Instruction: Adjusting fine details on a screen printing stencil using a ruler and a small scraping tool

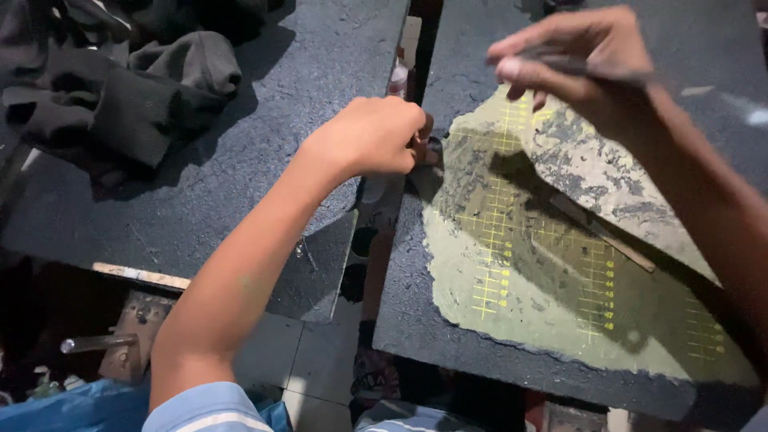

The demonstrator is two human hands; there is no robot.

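Note:
My left hand (374, 134) is closed in a fist at the gap between two dark worktops, its fingers curled around something small that I cannot make out. My right hand (578, 58) hovers above a worn green cutting mat (544, 272) with yellow grid lines, and pinches a thin dark pen-like tool (596, 70) between thumb and fingers. A long thin strip (604, 234) lies diagonally on the mat. The mat's upper right part is covered by a grey, flaking patch (592, 172).
Dark clothes (120, 80) are heaped on the left worktop (240, 184). The right worktop (408, 320) bears the mat. A small bottle (398, 78) stands in the gap between them. Below are pale floor tiles (312, 360), a metal part (96, 344) and blue plastic (72, 408).

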